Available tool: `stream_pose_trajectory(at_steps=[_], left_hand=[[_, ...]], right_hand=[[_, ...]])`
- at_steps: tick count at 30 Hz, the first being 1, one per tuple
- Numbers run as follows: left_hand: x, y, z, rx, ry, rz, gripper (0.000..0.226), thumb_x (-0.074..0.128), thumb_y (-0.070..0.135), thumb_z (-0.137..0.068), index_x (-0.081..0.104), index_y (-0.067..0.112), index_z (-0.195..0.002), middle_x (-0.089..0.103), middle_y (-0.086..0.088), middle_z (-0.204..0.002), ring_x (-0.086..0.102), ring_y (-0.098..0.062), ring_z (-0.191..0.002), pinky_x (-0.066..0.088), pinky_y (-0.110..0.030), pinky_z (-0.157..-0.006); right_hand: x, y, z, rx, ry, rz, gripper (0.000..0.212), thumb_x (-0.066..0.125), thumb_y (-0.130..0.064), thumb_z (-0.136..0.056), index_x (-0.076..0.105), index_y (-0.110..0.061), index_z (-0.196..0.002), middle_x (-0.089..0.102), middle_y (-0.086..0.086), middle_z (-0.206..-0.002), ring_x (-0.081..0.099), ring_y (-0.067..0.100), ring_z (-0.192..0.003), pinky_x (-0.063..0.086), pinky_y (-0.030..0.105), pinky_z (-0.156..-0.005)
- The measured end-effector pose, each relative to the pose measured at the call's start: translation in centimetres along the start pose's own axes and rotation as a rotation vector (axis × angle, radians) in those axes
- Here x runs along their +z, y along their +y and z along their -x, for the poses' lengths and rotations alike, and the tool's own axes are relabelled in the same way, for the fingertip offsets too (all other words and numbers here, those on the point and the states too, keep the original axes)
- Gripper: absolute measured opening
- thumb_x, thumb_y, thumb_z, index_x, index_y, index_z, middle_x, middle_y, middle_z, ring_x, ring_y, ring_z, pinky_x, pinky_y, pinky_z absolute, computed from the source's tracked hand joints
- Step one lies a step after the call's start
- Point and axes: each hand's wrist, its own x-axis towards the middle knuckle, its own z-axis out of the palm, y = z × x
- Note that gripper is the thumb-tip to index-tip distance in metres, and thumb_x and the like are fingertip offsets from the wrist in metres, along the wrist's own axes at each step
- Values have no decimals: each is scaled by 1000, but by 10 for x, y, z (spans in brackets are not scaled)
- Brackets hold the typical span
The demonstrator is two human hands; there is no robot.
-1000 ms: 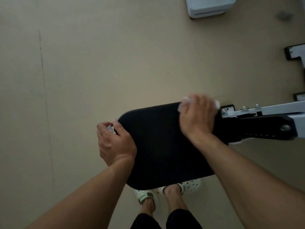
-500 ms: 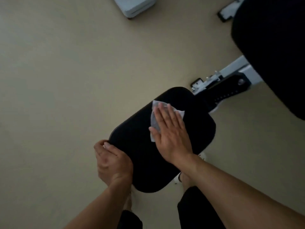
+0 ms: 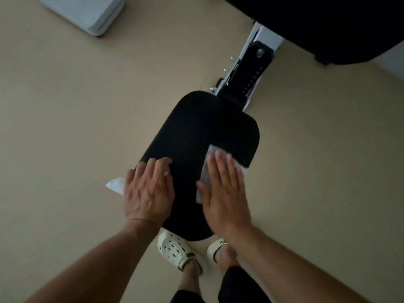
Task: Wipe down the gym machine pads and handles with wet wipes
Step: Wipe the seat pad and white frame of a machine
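Left hand point(image 3: 148, 191): fingers spread flat on the pad's lower left edge, a crumpled wipe point(image 3: 115, 185) poking out beneath.
Right hand point(image 3: 225, 193): flat, fingers straight, pressing a wet wipe point(image 3: 213, 150) onto the pad.
Seat pad point(image 3: 196, 132): black, centre frame.
Frame bracket point(image 3: 247, 77): upper right, behind the pad.

We see a beige floor point(image 3: 76, 110) all around. A pale grey-white boxy object point(image 3: 87, 13) sits on it at upper left, and cream perforated clogs point(image 3: 175, 250) stand at the bottom.

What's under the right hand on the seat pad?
A wet wipe lies flat under the right hand, pressed onto the black seat pad. Its edges show around the fingers; the middle is covered.
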Motion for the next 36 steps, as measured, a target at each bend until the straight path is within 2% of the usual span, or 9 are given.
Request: stream_pose_trajectory(at_steps=[4,7,13,17,22,25,30,33,36], left_hand=[[2,0,-3,29,29,-34,32,35,28,-98,60,15,-112,60,-5,-91,56,-30,-83,31,-38,-74],[4,1,-2,7,52,-36,29,36,26,-97,61,15,-109,61,-6,-91,55,-30,-83,30,-37,-74],[2,1,-2,11,5,-48,28,37,26,-97,60,16,-109,61,-6,-93,54,-30,-84,36,-40,-74],[2,2,-3,7,18,-44,27,38,26,-97,59,16,-109,61,-6,-93,55,-30,-84,35,-39,-74],[5,1,-3,11,58,-46,28,38,25,-97,62,15,-106,60,-6,-91,54,-30,-83,31,-38,-74],[6,1,-2,24,69,-48,27,38,26,-97,62,15,-105,59,-5,-88,54,-29,-81,31,-37,-73],[7,0,-3,3,96,-22,27,38,26,-97,62,16,-105,59,-4,-88,54,-28,-79,32,-38,-73],[5,-1,0,22,89,17,28,36,25,-99,62,16,-106,58,-5,-87,53,-29,-79,34,-39,-73],[4,-1,2,5,87,32,26,36,26,-99,60,17,-106,57,-4,-88,53,-28,-80,36,-39,-73]], right_hand=[[-41,35,-110,196,37,-39,66,8,-53,-108,-11,-21,-162,-16,0,-170,-19,19,-156,-7,41,-128],[-47,39,-137,225,-2,-35,66,10,-51,-109,-8,-18,-163,-13,1,-171,-18,20,-156,-8,41,-128],[1,-19,-4,-96,19,22,65,20,-50,-110,2,-18,-164,-7,3,-171,-11,22,-158,0,45,-128],[11,-14,36,-132,-5,8,64,23,-50,-110,12,-19,-164,6,-1,-172,2,19,-159,6,43,-126],[-28,25,-75,68,25,-1,64,7,-53,-108,-7,-22,-162,-15,0,-170,-20,16,-155,-9,40,-128],[-48,28,-147,107,-12,0,65,10,-51,-109,-8,-19,-163,-14,-1,-171,-16,16,-156,-11,39,-127],[-37,-10,-153,-136,-55,104,65,9,-49,-109,-12,-18,-161,-17,2,-170,-21,19,-155,-12,42,-127],[-24,-5,-84,-412,-90,172,63,11,-49,-110,-6,-17,-162,-11,3,-171,-16,19,-157,-2,47,-128],[-16,21,-16,-476,-96,184,64,19,-47,-110,7,-15,-164,0,3,-172,-2,20,-159,9,48,-128]])
